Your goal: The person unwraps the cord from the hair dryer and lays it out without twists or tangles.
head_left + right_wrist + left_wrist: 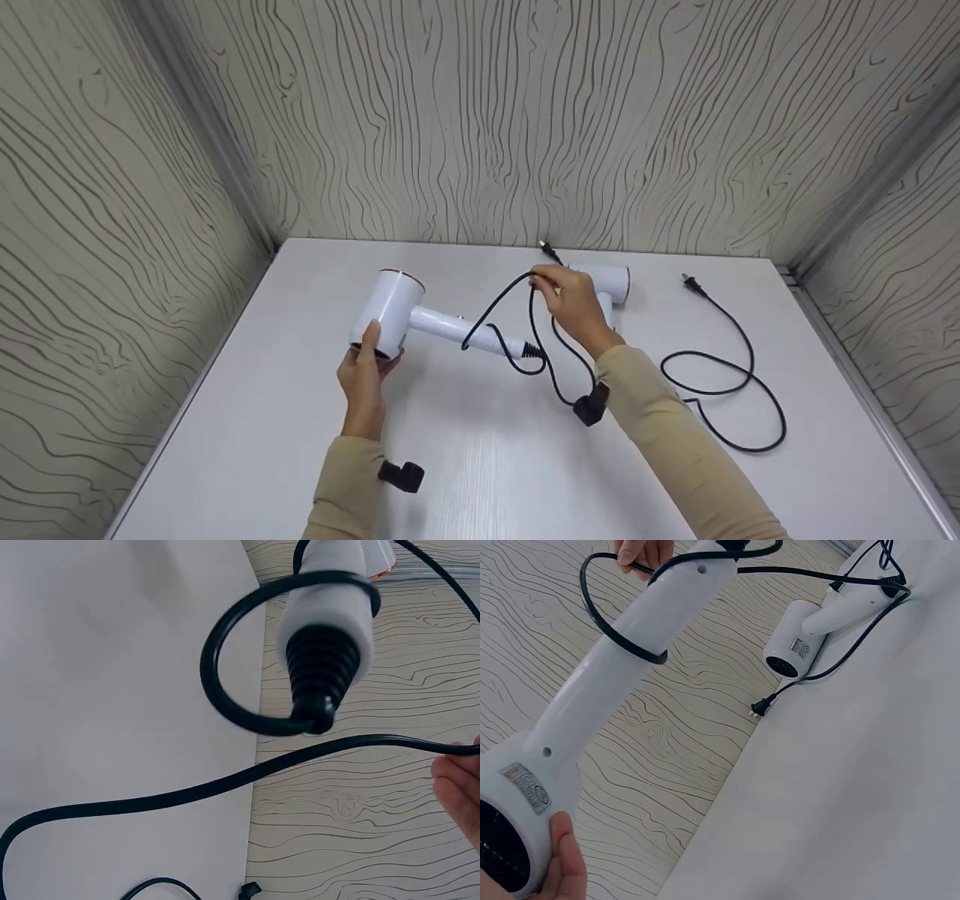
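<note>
My left hand (pixel 364 382) grips a white hair dryer (pixel 390 304) by its barrel, near the dark grille end. The dryer is held above the table, with its handle (pixel 600 682) pointing right. A black cord (pixel 165 799) leaves the ribbed sleeve (pixel 322 671) at the handle's end and loops round the handle. Between thumb and fingertips, my right hand (pixel 577 300) pinches this cord, raised beyond the handle's end. Slack cord hangs below the right hand.
Behind my right hand, a second white hair dryer (pixel 613 281) lies on the white table (pixel 300 420), partly hidden. One black plug (pixel 551 253) lies beside it; another plug (pixel 691 285) with a looped cord lies at the right. Wood-patterned walls (pixel 480 127) enclose the table.
</note>
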`<control>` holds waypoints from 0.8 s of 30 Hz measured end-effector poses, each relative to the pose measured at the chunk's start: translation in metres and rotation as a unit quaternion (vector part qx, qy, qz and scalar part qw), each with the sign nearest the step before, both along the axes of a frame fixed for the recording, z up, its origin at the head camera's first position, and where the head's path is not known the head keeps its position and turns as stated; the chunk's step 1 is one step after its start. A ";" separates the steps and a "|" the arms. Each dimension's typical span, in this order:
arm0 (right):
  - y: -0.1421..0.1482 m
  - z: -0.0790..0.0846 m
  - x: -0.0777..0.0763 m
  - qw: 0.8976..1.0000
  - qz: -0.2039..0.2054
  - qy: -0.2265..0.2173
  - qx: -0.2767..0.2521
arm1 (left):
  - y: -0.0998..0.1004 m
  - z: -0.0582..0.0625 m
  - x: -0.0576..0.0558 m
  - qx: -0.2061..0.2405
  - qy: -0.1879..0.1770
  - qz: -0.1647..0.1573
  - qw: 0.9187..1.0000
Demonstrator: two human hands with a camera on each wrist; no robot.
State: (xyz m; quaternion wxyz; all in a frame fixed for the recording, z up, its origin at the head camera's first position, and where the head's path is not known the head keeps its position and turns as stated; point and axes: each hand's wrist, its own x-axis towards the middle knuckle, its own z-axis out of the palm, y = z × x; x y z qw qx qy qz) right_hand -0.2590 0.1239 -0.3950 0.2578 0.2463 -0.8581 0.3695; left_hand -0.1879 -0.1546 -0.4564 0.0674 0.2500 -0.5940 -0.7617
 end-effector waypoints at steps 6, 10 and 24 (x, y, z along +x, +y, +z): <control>0.000 -0.002 0.005 1.000 -0.001 0.023 0.016 | 0.000 -0.004 -0.001 0.012 -0.005 0.019 1.000; 0.000 -0.006 0.008 0.999 -0.002 0.041 0.025 | 0.001 -0.004 -0.004 0.031 0.006 0.040 0.999; 0.001 -0.022 0.018 0.997 0.001 0.071 -0.008 | 0.001 0.004 -0.011 0.089 0.032 0.095 0.991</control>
